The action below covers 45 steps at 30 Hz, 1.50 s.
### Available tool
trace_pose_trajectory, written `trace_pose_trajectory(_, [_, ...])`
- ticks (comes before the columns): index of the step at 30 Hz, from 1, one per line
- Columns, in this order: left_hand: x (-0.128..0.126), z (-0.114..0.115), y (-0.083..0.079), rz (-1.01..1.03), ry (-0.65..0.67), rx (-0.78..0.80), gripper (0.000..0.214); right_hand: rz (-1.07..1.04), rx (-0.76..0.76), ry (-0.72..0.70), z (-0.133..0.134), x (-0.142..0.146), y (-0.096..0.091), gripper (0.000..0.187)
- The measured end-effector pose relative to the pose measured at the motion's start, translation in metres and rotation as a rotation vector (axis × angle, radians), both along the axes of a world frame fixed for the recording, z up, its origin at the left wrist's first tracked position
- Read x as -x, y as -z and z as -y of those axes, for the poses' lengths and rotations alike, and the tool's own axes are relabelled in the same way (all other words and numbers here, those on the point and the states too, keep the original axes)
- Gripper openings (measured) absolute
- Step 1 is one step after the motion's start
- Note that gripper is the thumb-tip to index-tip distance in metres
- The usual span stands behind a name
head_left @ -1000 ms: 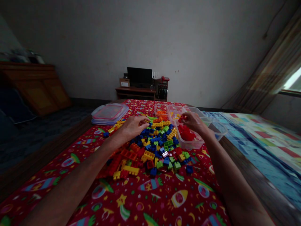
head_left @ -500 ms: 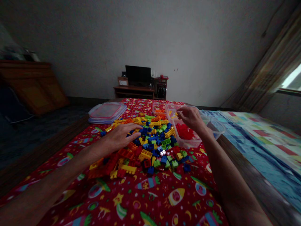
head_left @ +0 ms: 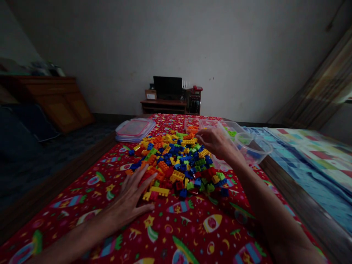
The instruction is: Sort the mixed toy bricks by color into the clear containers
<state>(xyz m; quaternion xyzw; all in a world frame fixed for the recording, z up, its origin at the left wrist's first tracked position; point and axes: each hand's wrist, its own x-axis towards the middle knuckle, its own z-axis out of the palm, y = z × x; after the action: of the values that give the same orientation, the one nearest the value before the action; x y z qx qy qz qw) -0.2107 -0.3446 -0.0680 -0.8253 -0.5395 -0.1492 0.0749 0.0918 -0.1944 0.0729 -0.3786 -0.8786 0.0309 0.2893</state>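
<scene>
A heap of small plastic bricks [head_left: 176, 161] in red, yellow, blue, green and orange lies on a red cloth printed with rockets [head_left: 192, 227]. My left hand [head_left: 130, 200] rests flat on the cloth at the heap's near left edge, fingers spread and touching the nearest orange and yellow bricks. My right hand [head_left: 216, 141] hovers over the heap's far right side, fingers loosely bent towards the yellow bricks, with nothing seen in them. Just right of it stand clear plastic tubs [head_left: 257, 146] holding green and blue pieces.
A stack of clear lids [head_left: 134, 129] lies at the far left of the cloth. A small tub with orange bricks [head_left: 192, 128] stands behind the heap. A patchwork blanket [head_left: 308, 154] lies to the right, a wooden cabinet [head_left: 57, 99] left, a desk with a monitor [head_left: 168, 90] by the wall.
My left hand has drawn back from the heap's top to its near left edge and spread flat. My right hand has left the tub of red bricks and come over the heap.
</scene>
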Motion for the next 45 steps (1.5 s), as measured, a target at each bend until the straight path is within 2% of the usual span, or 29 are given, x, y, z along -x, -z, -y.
trace_pose_trajectory(10, [-0.045,-0.068,-0.032,0.056,0.293,-0.222,0.059,-0.015,0.066,-0.003,-0.009,0.006,0.016,0.023])
trace_pose_trajectory(16, [-0.061,-0.126,-0.037,0.163,0.29,-0.198,0.037,0.062,0.027,-0.026,-0.005,0.011,0.02,0.02])
trace_pose_trajectory(19, [-0.066,-0.158,-0.045,0.244,0.266,-0.101,0.047,0.058,0.036,-0.049,-0.005,0.012,0.024,0.017])
trace_pose_trajectory(22, [-0.066,-0.172,-0.062,0.312,0.23,-0.055,0.059,0.047,0.053,-0.083,-0.006,0.012,0.027,0.016])
trace_pose_trajectory(25, [-0.054,-0.159,-0.078,0.341,0.163,-0.047,0.065,0.051,0.058,-0.116,-0.005,0.011,0.024,0.016])
trace_pose_trajectory(28, [-0.02,-0.127,-0.079,0.259,0.073,-0.036,0.067,0.058,0.041,-0.149,0.0,0.01,0.018,0.019])
trace_pose_trajectory(30, [0.011,-0.1,-0.068,0.181,0.007,-0.033,0.07,0.048,0.017,-0.198,0.007,0.007,0.017,0.024])
trace_pose_trajectory(33, [0.057,-0.059,-0.04,0.098,-0.097,0.045,0.068,0.083,-0.059,-0.288,0.024,-0.006,0.024,0.033])
trace_pose_trajectory(36, [0.084,-0.029,-0.015,0.095,-0.161,0.141,0.08,0.233,-0.146,-0.21,0.048,-0.031,0.044,0.048])
trace_pose_trajectory(39, [0.079,-0.013,-0.001,0.097,-0.132,0.164,0.1,0.325,-0.164,-0.081,0.074,-0.061,0.072,0.062])
trace_pose_trajectory(43, [0.04,-0.012,0.003,0.142,-0.041,0.14,0.118,0.337,-0.161,0.091,0.102,-0.093,0.107,0.075])
trace_pose_trajectory(45, [0.017,-0.015,0.003,0.172,0.028,0.085,0.121,0.353,-0.113,0.123,0.108,-0.098,0.119,0.083])
